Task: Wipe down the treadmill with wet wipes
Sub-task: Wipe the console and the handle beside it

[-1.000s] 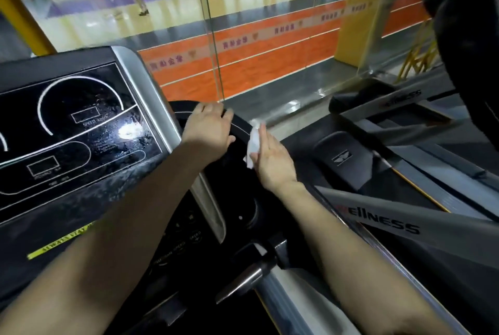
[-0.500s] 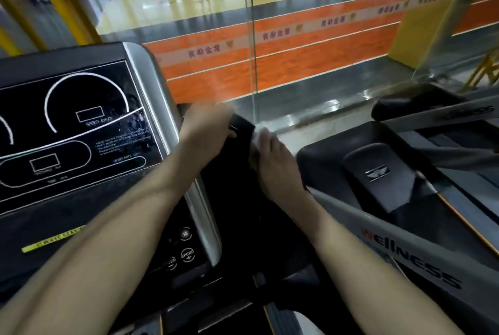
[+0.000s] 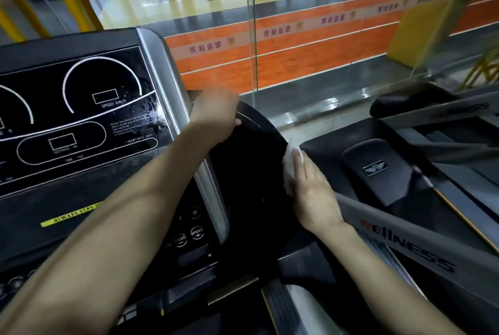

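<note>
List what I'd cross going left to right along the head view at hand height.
Speed display → silver console trim → left hand gripping the black rail → wet wipe, pressed by the right hand → next treadmill's emblem cover.

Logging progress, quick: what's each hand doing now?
Left hand: grips the black side panel.
Right hand: open, pressing the wet wipe flat against it.

Both bare forearms stretched forward, left hand (image 3: pixel 216 115) curled over a black curved handrail (image 3: pixel 259 124), right hand (image 3: pixel 313 191) fingers straight, pressing a white wet wipe (image 3: pixel 290 160).
</note>
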{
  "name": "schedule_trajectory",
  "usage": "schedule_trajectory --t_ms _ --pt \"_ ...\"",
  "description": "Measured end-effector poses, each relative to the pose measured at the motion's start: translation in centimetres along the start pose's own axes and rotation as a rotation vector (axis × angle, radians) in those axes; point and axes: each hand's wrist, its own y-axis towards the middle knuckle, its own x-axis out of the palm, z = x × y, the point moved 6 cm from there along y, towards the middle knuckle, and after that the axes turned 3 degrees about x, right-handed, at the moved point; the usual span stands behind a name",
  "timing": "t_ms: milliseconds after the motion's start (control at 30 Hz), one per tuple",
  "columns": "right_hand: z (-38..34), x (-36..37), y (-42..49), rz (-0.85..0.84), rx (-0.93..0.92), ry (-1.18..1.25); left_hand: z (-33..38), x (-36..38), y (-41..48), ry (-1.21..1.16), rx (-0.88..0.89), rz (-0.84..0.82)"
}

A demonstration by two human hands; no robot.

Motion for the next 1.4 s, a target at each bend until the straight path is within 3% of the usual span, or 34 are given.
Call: schedule_trajectory --t_ms 267,367,467,567,733,833,933,1000,1067,1167,1233,1400 --pt "-7.3 1.0 11.3 0.119 0.06 -0.1 -1.6 -2.1 -3.8 0.16 0.16 0.203" --pt "-5.8 0.6 7.2 0.137 0.096 -0.112 -4.3 -2.0 -4.5 0.206 0.174 0.164" --pt "-3.0 0.4 1.5 0.172 0.246 -0.134 -6.2 -2.4 -5.3 0.183 0.23 0.216" --pt "-5.0 0.6 4.3 0.215 0.382 -0.174 -7.6 -2.8 -6.1 0.102 0.254 0.296" --pt "-14.1 0.2 15.5 0.162 0.005 -0.082 -8.3 -2.7 -7.3 0.037 0.294 0.451" --pt "-10.4 -0.4 12.6 0.125 0.006 -0.076 -8.3 -2.3 -7.5 0.033 0.285 0.461" --pt "-4.7 -0.8 5.8 0.153 0.179 -0.074 -8.0 -1.9 -7.4 0.04 0.267 0.457" --pt "-4.3 -0.2 6.0 0.192 0.299 -0.068 -7.9 -1.8 -7.4 0.041 0.263 0.474" --pt "-7.5 0.6 10.1 0.215 0.227 -0.118 -7.9 -1.8 -7.4 0.034 0.272 0.493" --pt "-13.6 0.8 15.8 0.193 -0.037 -0.088 -7.9 -1.9 -7.4 0.014 0.292 0.523" --pt "-13.1 0.0 15.5 0.165 -0.078 -0.066 -8.0 -1.9 -7.5 0.005 0.295 0.516" --pt "-4.7 -0.6 5.0 0.191 0.281 -0.047 -7.9 -1.9 -7.7 0.039 0.271 0.47"
